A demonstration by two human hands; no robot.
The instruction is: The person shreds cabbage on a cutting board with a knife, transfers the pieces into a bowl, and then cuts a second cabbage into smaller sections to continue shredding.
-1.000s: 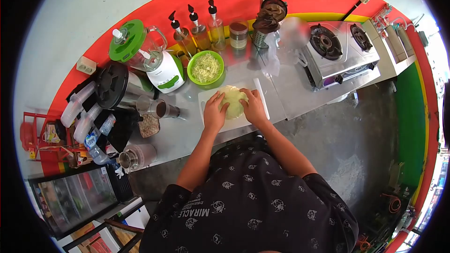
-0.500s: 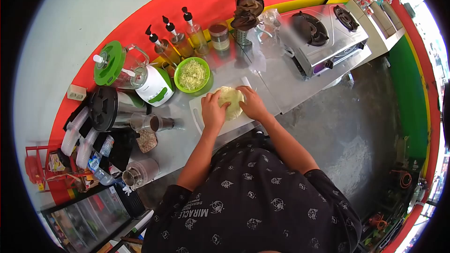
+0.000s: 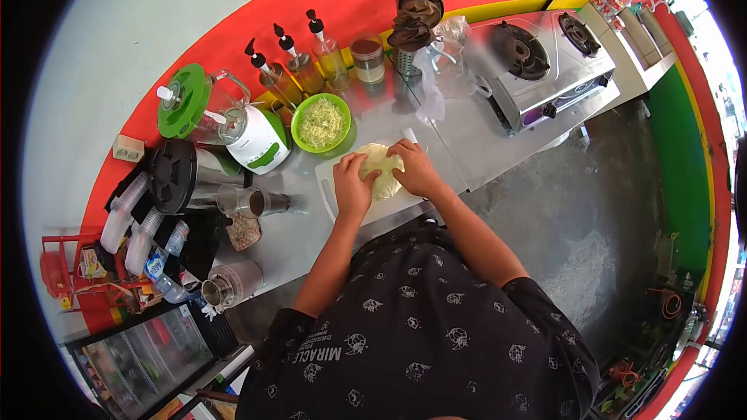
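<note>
Two bare hands at a pale green cabbage on a white cutting board, seen from above. The left hand [image 3: 354, 181] has its fingers bent and moderately spread, with the thumb set apart from them; it has hold of the left side of the cabbage [image 3: 380, 162]. The right hand [image 3: 418, 169] is likewise partly open, its curved fingers on the upper right of the cabbage and its thumb lower down on the near right; it holds that side. The cabbage thus lies between the two sets of fingers, its pale middle exposed. Whether the fingertips press into it cannot be told. Beneath the fingers and the cabbage is the cutting board [image 3: 394, 208], which rests on a metal counter [image 3: 296, 243]. Just beyond the left fingers, and slightly to their left, stands a green bowl [image 3: 348, 137] filled with pale shreds [image 3: 321, 123]. Farther beyond the fingers, three pump bottles [image 3: 332, 63] and a lidded jar [image 3: 368, 61] stand in a row near the red wall. Well to the left of the left fingers is a blender [image 3: 259, 142] with a white base and green lid. Beyond the right fingers lies a clear plastic bag [image 3: 430, 89]; well apart to their right is a two-burner stove [image 3: 517, 97].
</note>
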